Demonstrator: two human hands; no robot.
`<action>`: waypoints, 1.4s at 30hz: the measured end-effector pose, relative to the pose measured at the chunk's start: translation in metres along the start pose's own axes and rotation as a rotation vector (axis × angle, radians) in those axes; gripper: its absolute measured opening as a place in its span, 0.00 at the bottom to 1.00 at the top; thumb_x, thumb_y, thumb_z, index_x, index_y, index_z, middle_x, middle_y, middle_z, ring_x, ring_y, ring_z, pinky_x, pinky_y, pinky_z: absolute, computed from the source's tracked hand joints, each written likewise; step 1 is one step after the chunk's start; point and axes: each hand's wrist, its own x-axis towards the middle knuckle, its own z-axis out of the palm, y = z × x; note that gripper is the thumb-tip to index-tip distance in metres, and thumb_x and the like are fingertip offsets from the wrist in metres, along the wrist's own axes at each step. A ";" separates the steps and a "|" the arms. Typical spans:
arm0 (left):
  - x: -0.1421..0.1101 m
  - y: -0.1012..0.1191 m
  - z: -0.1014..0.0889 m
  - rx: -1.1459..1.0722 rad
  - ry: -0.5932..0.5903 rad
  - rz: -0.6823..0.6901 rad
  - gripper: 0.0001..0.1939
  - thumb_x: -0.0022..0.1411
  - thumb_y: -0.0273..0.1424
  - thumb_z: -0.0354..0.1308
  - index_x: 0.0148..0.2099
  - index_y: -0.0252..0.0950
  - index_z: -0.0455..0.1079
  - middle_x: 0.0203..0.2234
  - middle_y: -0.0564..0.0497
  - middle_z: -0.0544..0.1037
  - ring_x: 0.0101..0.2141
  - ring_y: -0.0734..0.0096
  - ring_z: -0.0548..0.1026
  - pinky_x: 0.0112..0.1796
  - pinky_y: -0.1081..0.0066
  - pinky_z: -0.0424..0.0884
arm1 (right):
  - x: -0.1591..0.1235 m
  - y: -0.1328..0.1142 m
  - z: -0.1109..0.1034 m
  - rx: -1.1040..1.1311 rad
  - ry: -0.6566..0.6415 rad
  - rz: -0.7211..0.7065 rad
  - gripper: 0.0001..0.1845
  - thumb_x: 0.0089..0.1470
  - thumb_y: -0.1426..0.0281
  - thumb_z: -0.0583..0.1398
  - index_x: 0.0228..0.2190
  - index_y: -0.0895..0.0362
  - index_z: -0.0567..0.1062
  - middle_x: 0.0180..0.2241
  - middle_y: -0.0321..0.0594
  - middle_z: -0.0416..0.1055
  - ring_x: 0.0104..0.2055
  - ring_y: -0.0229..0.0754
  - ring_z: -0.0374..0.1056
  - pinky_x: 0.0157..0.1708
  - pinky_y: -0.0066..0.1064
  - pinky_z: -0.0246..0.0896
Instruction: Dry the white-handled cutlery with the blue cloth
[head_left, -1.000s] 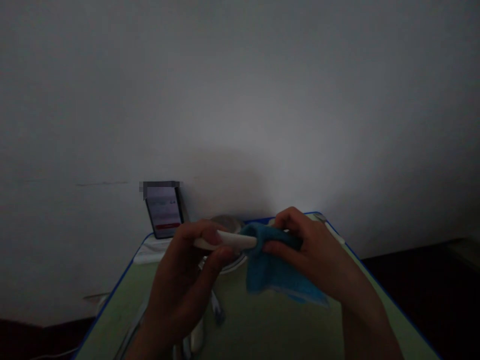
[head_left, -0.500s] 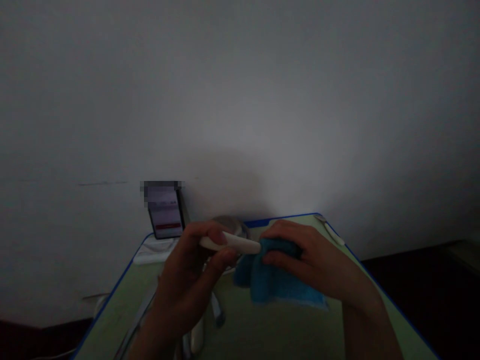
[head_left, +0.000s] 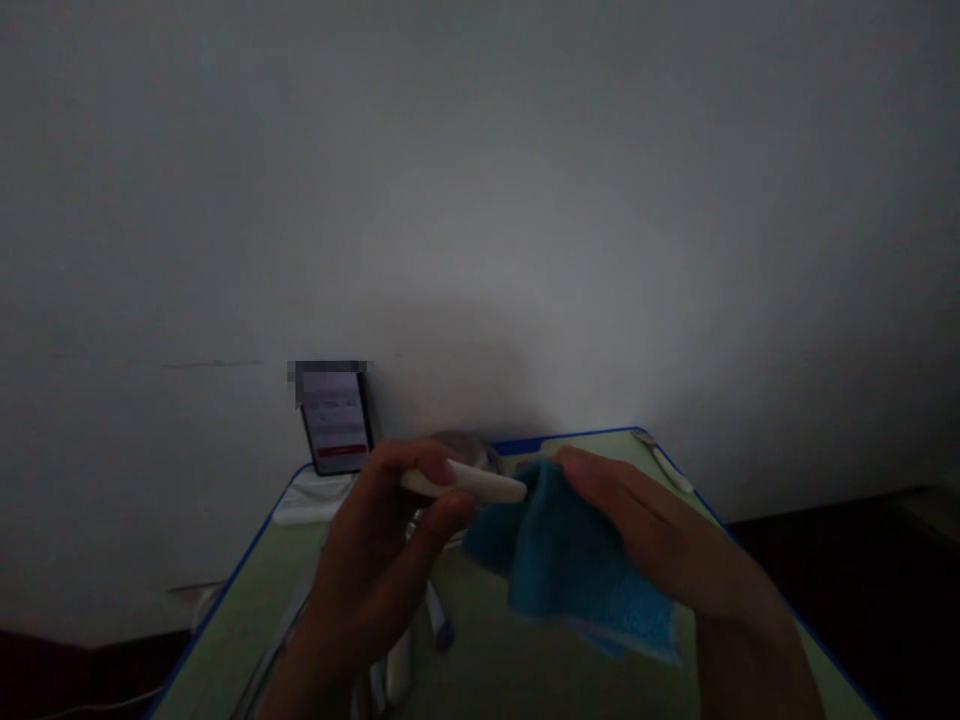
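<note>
Between the thumb and fingers of my left hand (head_left: 379, 555) is a smooth white utensil handle (head_left: 491, 486), held level with its narrower end pointing right. That end meets a blue cloth (head_left: 566, 555), and whatever part of the utensil lies beyond it is hidden by the cloth. My right hand (head_left: 637, 505) is closed on the cloth from the far right side, the fingers partly behind it. The cloth's loose lower part hangs down over the table.
A phone (head_left: 336, 425) leans against the wall at the table's back left, by a folded white cloth (head_left: 311, 497). Behind my hands sits a round container (head_left: 469, 447). Several utensils, one with a pale handle (head_left: 399, 670), lie front left. A white-handled utensil (head_left: 671, 470) rests at the right edge.
My right hand has shifted slightly right and turned, and more of the blue cloth hangs open below it. My left hand keeps its grip on the white handle, nearly still.
</note>
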 end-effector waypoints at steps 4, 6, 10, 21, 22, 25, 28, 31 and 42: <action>-0.001 0.000 -0.001 0.017 -0.014 -0.013 0.07 0.59 0.26 0.55 0.39 0.42 0.61 0.31 0.54 0.70 0.28 0.73 0.72 0.27 0.75 0.70 | 0.006 -0.001 -0.005 -0.017 -0.116 -0.134 0.16 0.61 0.64 0.49 0.48 0.48 0.70 0.42 0.37 0.71 0.47 0.40 0.65 0.47 0.35 0.60; -0.001 0.000 0.000 0.026 -0.017 -0.046 0.08 0.59 0.26 0.56 0.39 0.42 0.61 0.32 0.54 0.70 0.28 0.72 0.72 0.27 0.74 0.71 | 0.010 -0.004 -0.006 -0.038 -0.124 -0.148 0.15 0.60 0.65 0.51 0.46 0.49 0.71 0.38 0.37 0.70 0.41 0.38 0.66 0.43 0.33 0.61; 0.000 0.001 0.002 -0.009 0.027 -0.091 0.07 0.57 0.27 0.58 0.37 0.43 0.63 0.30 0.55 0.70 0.26 0.73 0.72 0.25 0.75 0.70 | 0.013 -0.010 -0.003 -0.097 -0.051 -0.077 0.11 0.58 0.65 0.55 0.40 0.51 0.75 0.32 0.37 0.66 0.35 0.37 0.65 0.35 0.30 0.59; 0.002 -0.002 0.002 -0.216 -0.028 -0.061 0.07 0.61 0.25 0.54 0.39 0.42 0.61 0.27 0.57 0.70 0.24 0.78 0.70 0.24 0.80 0.68 | 0.009 -0.011 0.004 -0.021 -0.060 -0.095 0.10 0.58 0.65 0.54 0.36 0.53 0.73 0.32 0.32 0.69 0.34 0.33 0.64 0.34 0.27 0.55; 0.002 -0.003 0.002 -0.219 -0.041 -0.050 0.07 0.61 0.25 0.55 0.39 0.42 0.61 0.28 0.56 0.70 0.25 0.77 0.71 0.25 0.79 0.69 | 0.009 -0.011 0.003 -0.007 -0.098 -0.093 0.10 0.59 0.65 0.53 0.35 0.53 0.73 0.29 0.31 0.68 0.31 0.32 0.63 0.32 0.26 0.55; 0.001 -0.003 0.002 -0.221 -0.065 -0.014 0.07 0.61 0.25 0.54 0.39 0.43 0.61 0.28 0.56 0.70 0.26 0.76 0.71 0.26 0.78 0.70 | 0.009 -0.011 -0.002 0.049 -0.178 -0.070 0.11 0.58 0.63 0.54 0.29 0.55 0.72 0.23 0.28 0.66 0.25 0.30 0.60 0.25 0.24 0.51; 0.001 -0.002 0.001 -0.167 -0.065 0.015 0.08 0.60 0.24 0.55 0.39 0.43 0.62 0.28 0.56 0.69 0.26 0.77 0.71 0.25 0.79 0.69 | 0.010 -0.010 -0.006 0.140 -0.211 -0.030 0.09 0.55 0.63 0.57 0.30 0.55 0.73 0.23 0.27 0.66 0.25 0.29 0.59 0.24 0.22 0.51; 0.001 -0.001 -0.004 -0.042 -0.079 -0.001 0.07 0.59 0.26 0.57 0.38 0.43 0.63 0.30 0.56 0.70 0.26 0.77 0.72 0.26 0.78 0.69 | 0.010 -0.011 -0.006 0.152 -0.187 0.014 0.07 0.53 0.64 0.59 0.30 0.54 0.74 0.24 0.27 0.67 0.25 0.29 0.60 0.25 0.21 0.52; 0.008 0.009 -0.014 0.372 -0.241 -0.137 0.08 0.61 0.34 0.54 0.44 0.43 0.65 0.30 0.56 0.75 0.27 0.75 0.74 0.26 0.78 0.68 | 0.009 -0.012 -0.001 -0.047 -0.113 0.046 0.08 0.50 0.64 0.61 0.34 0.52 0.74 0.30 0.29 0.73 0.30 0.33 0.65 0.30 0.25 0.54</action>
